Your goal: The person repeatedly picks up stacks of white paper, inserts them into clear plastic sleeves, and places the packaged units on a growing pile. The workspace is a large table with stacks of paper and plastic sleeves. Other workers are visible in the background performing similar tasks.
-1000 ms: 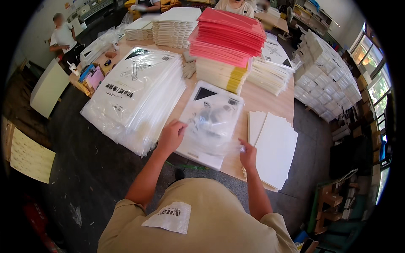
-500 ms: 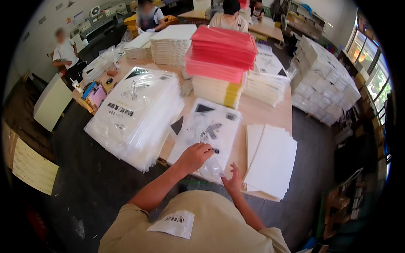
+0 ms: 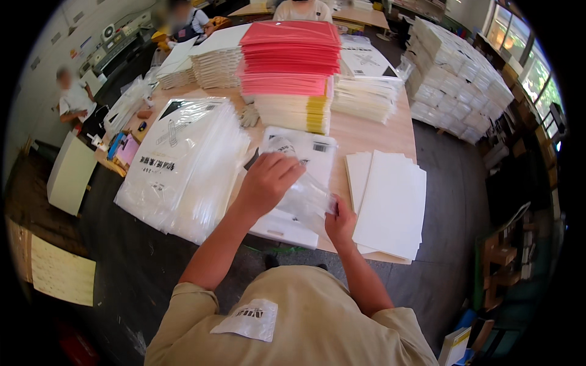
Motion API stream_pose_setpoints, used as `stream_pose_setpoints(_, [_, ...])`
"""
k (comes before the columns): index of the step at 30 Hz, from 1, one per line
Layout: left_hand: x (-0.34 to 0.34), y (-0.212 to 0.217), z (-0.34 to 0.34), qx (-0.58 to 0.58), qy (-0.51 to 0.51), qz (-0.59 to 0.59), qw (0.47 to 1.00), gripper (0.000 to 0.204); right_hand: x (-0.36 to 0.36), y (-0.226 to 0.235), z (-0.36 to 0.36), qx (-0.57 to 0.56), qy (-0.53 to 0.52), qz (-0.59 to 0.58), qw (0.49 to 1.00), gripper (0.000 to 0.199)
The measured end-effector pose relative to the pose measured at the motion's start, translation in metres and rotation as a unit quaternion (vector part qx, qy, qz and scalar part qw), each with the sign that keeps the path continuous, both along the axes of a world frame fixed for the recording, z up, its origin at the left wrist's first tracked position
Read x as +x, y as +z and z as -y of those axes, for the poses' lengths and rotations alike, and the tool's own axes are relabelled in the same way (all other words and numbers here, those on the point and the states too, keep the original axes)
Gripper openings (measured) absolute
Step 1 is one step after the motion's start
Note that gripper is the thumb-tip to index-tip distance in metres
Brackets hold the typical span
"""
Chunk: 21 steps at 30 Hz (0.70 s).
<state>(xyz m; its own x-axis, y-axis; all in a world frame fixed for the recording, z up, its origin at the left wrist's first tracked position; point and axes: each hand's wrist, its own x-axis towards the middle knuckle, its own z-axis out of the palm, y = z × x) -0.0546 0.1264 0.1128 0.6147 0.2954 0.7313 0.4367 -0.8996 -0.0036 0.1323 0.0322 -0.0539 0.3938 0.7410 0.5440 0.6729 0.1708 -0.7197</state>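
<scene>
A clear, thin plastic bag (image 3: 308,196) with black print is stretched slantwise between my hands. Its upper left part is gripped by my left hand (image 3: 267,182), whose fingers are closed and bent over it. My right hand (image 3: 340,221) is closed on the bag's right edge, lower and nearer to me. Under the bag lies a plastic-wrapped pack of white sheets (image 3: 308,146) with black marks, partly hidden by the bag and my left hand. Close to my right hand, loose white boards (image 3: 390,207) lie fanned at the table's right side.
A tall pile of printed plastic bags (image 3: 171,165) stands at left. Behind the pack rises a stack of red, pink and cream packs (image 3: 290,61). White stacks (image 3: 217,64) fill the far side, beside a work glove (image 3: 249,114). Wrapped packs (image 3: 458,85) are heaped at far right. Other people are beyond the table.
Both hands have moved farther from my body, the left one most. The crumpled bag near the table's front edge is now drawn out between them over the pack. My right fingers have closed.
</scene>
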Motion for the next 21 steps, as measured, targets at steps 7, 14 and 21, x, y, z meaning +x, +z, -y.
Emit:
stream_pose_setpoints(7, [-0.009, -0.081, 0.004, -0.095, 0.009, -0.132, 0.987, 0.023, -0.009, -0.085, 0.026, -0.279, 0.073, 0.060, 0.956, 0.030])
stream_pose_setpoints(14, [-0.012, -0.103, 0.027, -0.202, 0.022, -0.272, 0.941, 0.050, 0.050, -0.087, 0.064, -0.178, 0.100, 0.092, 0.975, 0.045])
stream_pose_setpoints(21, [0.016, -0.106, 0.090, -0.258, -0.067, -0.230, 0.936, 0.062, 0.132, -0.125, 0.120, -0.216, -0.007, 0.162, 0.963, 0.055])
